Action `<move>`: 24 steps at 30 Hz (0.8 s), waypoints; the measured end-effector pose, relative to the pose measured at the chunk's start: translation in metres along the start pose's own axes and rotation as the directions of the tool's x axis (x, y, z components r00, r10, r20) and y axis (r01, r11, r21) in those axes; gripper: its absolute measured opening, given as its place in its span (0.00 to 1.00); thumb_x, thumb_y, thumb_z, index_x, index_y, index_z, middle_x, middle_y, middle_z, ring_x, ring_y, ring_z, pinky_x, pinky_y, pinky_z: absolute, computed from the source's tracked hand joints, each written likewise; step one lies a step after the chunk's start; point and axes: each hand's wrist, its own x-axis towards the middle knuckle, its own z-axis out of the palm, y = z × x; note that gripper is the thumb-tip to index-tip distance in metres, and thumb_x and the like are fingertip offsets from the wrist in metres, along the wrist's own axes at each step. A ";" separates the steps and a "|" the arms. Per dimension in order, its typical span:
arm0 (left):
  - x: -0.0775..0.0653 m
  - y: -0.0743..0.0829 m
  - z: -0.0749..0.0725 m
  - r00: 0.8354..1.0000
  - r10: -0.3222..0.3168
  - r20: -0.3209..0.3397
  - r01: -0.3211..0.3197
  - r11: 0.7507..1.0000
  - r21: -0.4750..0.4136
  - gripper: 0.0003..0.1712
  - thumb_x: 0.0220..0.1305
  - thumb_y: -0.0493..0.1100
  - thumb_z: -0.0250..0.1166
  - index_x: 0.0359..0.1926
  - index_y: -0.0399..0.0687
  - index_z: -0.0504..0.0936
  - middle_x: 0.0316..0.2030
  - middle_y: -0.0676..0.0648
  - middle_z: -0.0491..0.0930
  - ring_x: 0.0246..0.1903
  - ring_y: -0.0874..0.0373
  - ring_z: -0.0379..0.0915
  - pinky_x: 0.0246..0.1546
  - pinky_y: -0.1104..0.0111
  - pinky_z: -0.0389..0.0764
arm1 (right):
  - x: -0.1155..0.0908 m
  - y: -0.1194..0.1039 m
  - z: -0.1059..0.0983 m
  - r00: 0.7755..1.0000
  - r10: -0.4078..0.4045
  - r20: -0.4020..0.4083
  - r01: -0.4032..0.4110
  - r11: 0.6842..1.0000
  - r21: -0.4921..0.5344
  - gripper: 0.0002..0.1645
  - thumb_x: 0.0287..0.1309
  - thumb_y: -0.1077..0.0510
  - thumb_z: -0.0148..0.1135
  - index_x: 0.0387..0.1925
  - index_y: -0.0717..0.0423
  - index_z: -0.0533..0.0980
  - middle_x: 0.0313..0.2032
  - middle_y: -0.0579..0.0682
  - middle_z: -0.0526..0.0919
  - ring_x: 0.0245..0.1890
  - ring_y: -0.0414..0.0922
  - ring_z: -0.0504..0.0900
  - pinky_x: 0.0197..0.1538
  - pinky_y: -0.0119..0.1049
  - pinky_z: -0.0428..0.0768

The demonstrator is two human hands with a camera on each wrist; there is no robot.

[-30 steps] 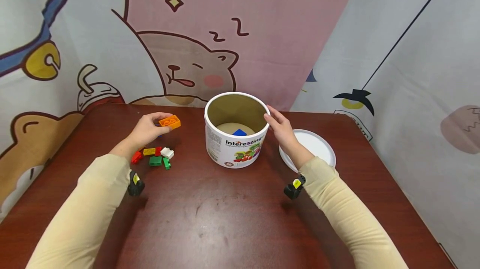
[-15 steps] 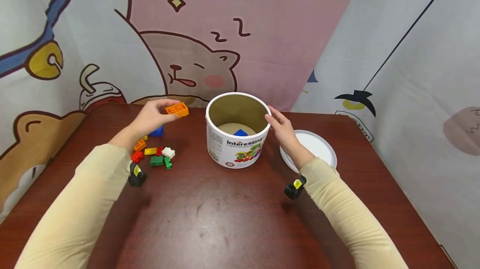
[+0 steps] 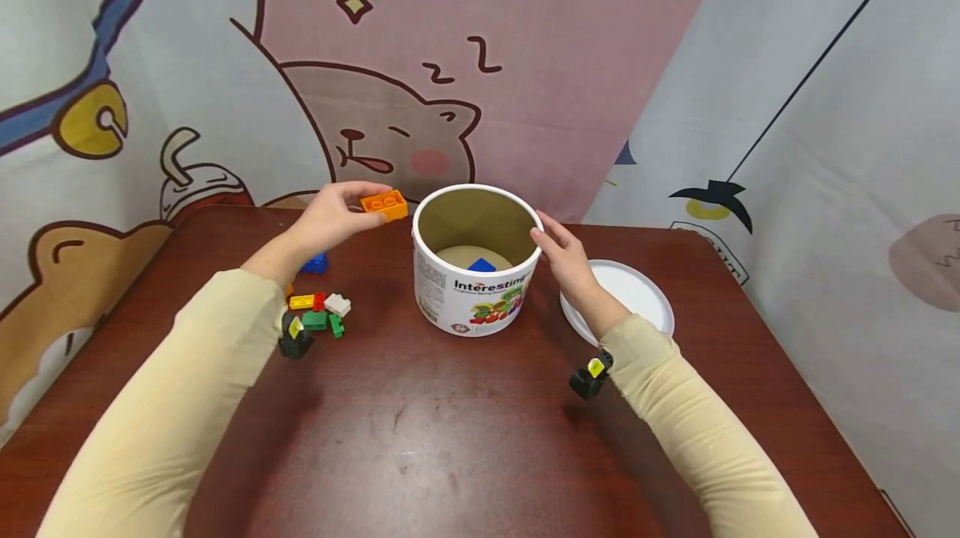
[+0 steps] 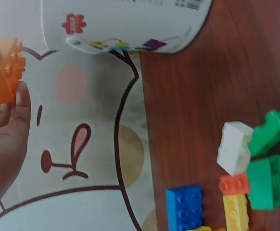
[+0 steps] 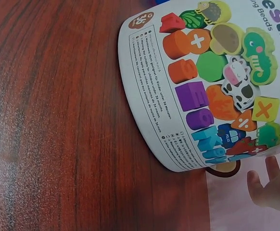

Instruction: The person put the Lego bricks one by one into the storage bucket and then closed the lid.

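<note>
My left hand (image 3: 333, 218) pinches an orange toy brick (image 3: 385, 204) between thumb and fingers, raised to the left of the white bucket's rim. In the left wrist view, the orange brick (image 4: 5, 71) shows its studs at the left edge. The white bucket (image 3: 468, 302) stands upright with its top uncovered and a blue piece (image 3: 482, 265) inside. My right hand (image 3: 566, 261) rests against the bucket's right rim, fingers extended. In the right wrist view, the right hand's fingertips are beside the printed bucket (image 5: 212, 77).
Loose bricks lie on the table (image 3: 435, 429) at left: white (image 3: 337, 305), green (image 3: 315, 320), yellow (image 3: 302, 302), red (image 4: 234, 184) and blue (image 3: 316, 263). A round white lid (image 3: 633, 300) lies right of the bucket, partly under the right forearm. A printed cloth (image 3: 570, 62) hangs behind.
My left hand has lifted the orange brick up from above the loose bricks and carried it right, closer to the bucket. The right hand stays at the rim.
</note>
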 end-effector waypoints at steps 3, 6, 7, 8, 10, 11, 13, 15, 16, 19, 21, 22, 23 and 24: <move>0.005 0.008 0.005 1.000 0.022 0.005 -0.022 1.000 -0.009 0.26 0.59 0.41 0.62 0.60 0.43 0.73 0.56 0.38 0.74 0.49 0.46 0.75 0.49 0.65 0.76 | 0.000 -0.001 0.000 1.000 0.008 -0.004 -0.008 1.000 -0.010 0.29 0.67 0.57 0.49 0.68 0.53 0.60 0.66 0.55 0.65 0.61 0.46 0.67 0.65 0.42 0.66; 0.010 0.016 0.011 0.999 0.039 0.018 -0.038 0.999 -0.024 0.26 0.59 0.40 0.63 0.59 0.43 0.74 0.55 0.39 0.75 0.49 0.47 0.75 0.50 0.62 0.76 | 0.000 -0.001 -0.001 1.000 0.011 -0.004 -0.011 1.000 -0.012 0.30 0.67 0.57 0.49 0.69 0.53 0.59 0.66 0.56 0.65 0.61 0.45 0.67 0.65 0.43 0.65; 0.012 0.019 0.014 0.999 0.045 0.022 -0.044 0.999 -0.032 0.25 0.58 0.40 0.63 0.59 0.43 0.74 0.55 0.39 0.75 0.48 0.48 0.75 0.50 0.64 0.76 | 0.001 -0.001 -0.002 1.000 0.013 -0.006 -0.013 1.000 -0.011 0.30 0.67 0.56 0.49 0.69 0.53 0.59 0.66 0.55 0.65 0.61 0.45 0.67 0.65 0.43 0.65; 0.013 0.021 0.016 0.998 0.053 0.025 -0.052 0.998 -0.037 0.25 0.58 0.39 0.63 0.58 0.42 0.75 0.54 0.40 0.76 0.48 0.48 0.75 0.48 0.65 0.76 | 0.000 -0.002 -0.002 1.000 0.014 -0.007 -0.014 1.000 -0.010 0.30 0.67 0.56 0.49 0.69 0.53 0.59 0.66 0.55 0.65 0.61 0.46 0.67 0.65 0.43 0.65; 0.016 0.026 0.021 0.997 0.072 0.038 -0.070 0.996 -0.049 0.25 0.58 0.38 0.63 0.57 0.41 0.75 0.53 0.39 0.77 0.46 0.50 0.75 0.45 0.70 0.75 | 0.001 -0.002 -0.002 1.000 0.013 -0.005 -0.013 1.000 -0.001 0.30 0.67 0.57 0.49 0.69 0.53 0.59 0.66 0.56 0.65 0.62 0.48 0.66 0.65 0.43 0.65; 0.017 0.028 0.024 0.996 0.079 0.043 -0.076 0.996 -0.055 0.24 0.57 0.38 0.63 0.57 0.41 0.75 0.52 0.39 0.77 0.46 0.50 0.75 0.43 0.72 0.75 | 0.000 -0.002 -0.002 1.000 0.015 -0.005 -0.015 1.000 -0.004 0.30 0.67 0.56 0.49 0.69 0.53 0.59 0.66 0.56 0.65 0.62 0.47 0.66 0.65 0.43 0.65; 0.019 0.030 0.028 0.994 0.092 0.065 -0.087 0.994 -0.069 0.24 0.57 0.37 0.62 0.57 0.39 0.75 0.52 0.38 0.77 0.45 0.51 0.76 0.42 0.75 0.75 | 0.001 -0.003 -0.002 1.000 0.016 -0.002 -0.016 1.000 -0.014 0.30 0.67 0.56 0.49 0.69 0.52 0.59 0.67 0.55 0.64 0.62 0.46 0.67 0.65 0.42 0.65; 0.021 0.032 0.032 0.991 0.097 0.088 -0.091 0.993 -0.079 0.24 0.57 0.36 0.62 0.57 0.38 0.75 0.52 0.37 0.77 0.46 0.50 0.76 0.43 0.75 0.75 | 0.001 -0.004 -0.002 1.000 0.016 0.000 -0.016 1.000 -0.024 0.30 0.67 0.56 0.49 0.69 0.52 0.59 0.67 0.55 0.64 0.60 0.44 0.67 0.64 0.41 0.66; 0.023 0.034 0.034 0.990 0.098 0.098 -0.090 0.992 -0.085 0.25 0.57 0.36 0.62 0.57 0.38 0.75 0.52 0.37 0.77 0.46 0.50 0.76 0.44 0.75 0.75 | 0.001 -0.004 -0.002 1.000 0.018 -0.002 -0.018 0.999 -0.028 0.30 0.67 0.56 0.49 0.69 0.52 0.59 0.67 0.54 0.64 0.59 0.43 0.68 0.64 0.41 0.66; 0.026 0.038 0.041 0.988 0.098 0.117 -0.088 0.992 -0.088 0.25 0.56 0.36 0.62 0.57 0.38 0.75 0.52 0.38 0.77 0.46 0.50 0.75 0.46 0.72 0.76 | 0.001 -0.005 -0.002 1.000 0.018 -0.005 -0.018 0.999 -0.028 0.30 0.67 0.56 0.49 0.69 0.52 0.59 0.67 0.54 0.63 0.57 0.40 0.69 0.64 0.42 0.65; 0.028 0.041 0.045 0.987 0.100 0.126 -0.091 0.993 -0.081 0.25 0.56 0.36 0.62 0.57 0.38 0.75 0.52 0.38 0.77 0.45 0.51 0.75 0.47 0.69 0.76 | 0.001 -0.004 -0.001 1.000 0.019 -0.007 -0.019 1.000 -0.017 0.30 0.67 0.56 0.49 0.69 0.52 0.59 0.67 0.54 0.63 0.58 0.41 0.68 0.65 0.43 0.64; 0.029 0.043 0.047 0.986 0.101 0.130 -0.091 0.993 -0.081 0.25 0.56 0.36 0.62 0.57 0.39 0.75 0.52 0.38 0.77 0.45 0.51 0.75 0.48 0.69 0.76 | 0.001 -0.004 -0.001 1.000 0.019 -0.006 -0.019 1.000 -0.014 0.30 0.67 0.56 0.49 0.69 0.53 0.59 0.67 0.54 0.63 0.59 0.42 0.68 0.65 0.44 0.64; 0.031 0.043 0.050 0.986 0.101 0.133 -0.091 0.993 -0.077 0.25 0.56 0.36 0.62 0.57 0.39 0.75 0.51 0.39 0.78 0.45 0.52 0.75 0.48 0.68 0.76 | 0.001 -0.004 -0.001 1.000 0.019 -0.004 -0.019 1.000 -0.014 0.30 0.67 0.56 0.49 0.69 0.53 0.59 0.68 0.54 0.63 0.59 0.43 0.68 0.66 0.44 0.64; 0.032 0.044 0.052 0.985 0.103 0.139 -0.093 0.993 -0.074 0.25 0.56 0.37 0.62 0.57 0.40 0.75 0.51 0.39 0.78 0.45 0.52 0.75 0.49 0.68 0.76 | 0.001 -0.004 -0.001 1.000 0.019 -0.004 -0.019 1.000 -0.011 0.30 0.67 0.56 0.49 0.69 0.53 0.59 0.68 0.54 0.63 0.60 0.44 0.67 0.66 0.44 0.64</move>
